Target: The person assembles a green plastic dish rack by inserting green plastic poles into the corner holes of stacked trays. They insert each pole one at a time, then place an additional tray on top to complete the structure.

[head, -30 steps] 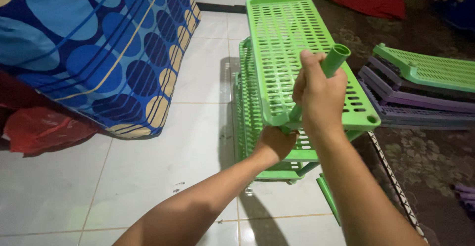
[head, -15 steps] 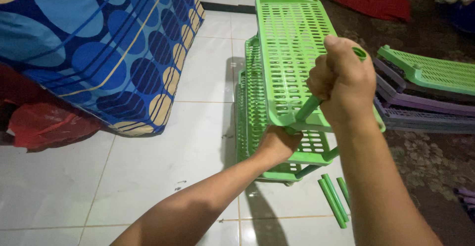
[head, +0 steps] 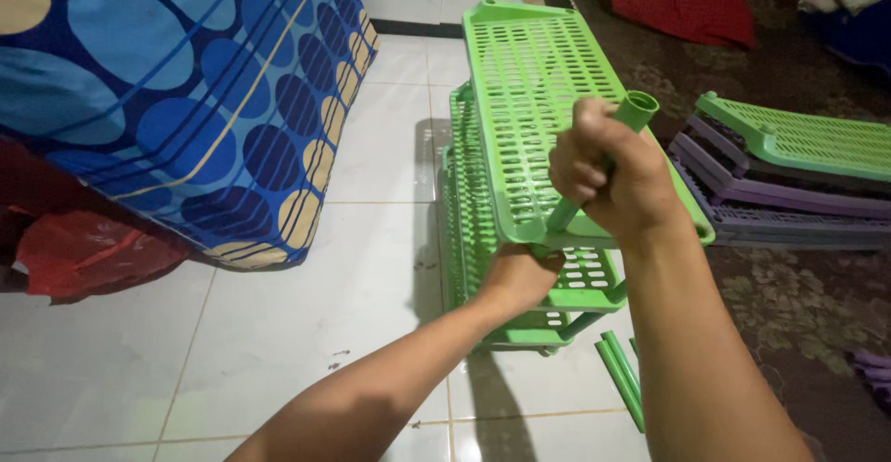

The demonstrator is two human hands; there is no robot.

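On white floor tiles [head: 371, 267], green rack [head: 538, 100].

No packages, labels, signs or screens are visible.

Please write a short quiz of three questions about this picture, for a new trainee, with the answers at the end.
1. True or false: the right hand is closed in a grip around a green plastic tube.
2. What does the left hand hold? A) the red cloth B) the near corner of the top green slotted shelf C) the loose tubes on the floor
3. What colours are the spare shelf panels stacked on the carpet to the right?

Key: 1. True. 2. B. 3. Green on top, purple below.
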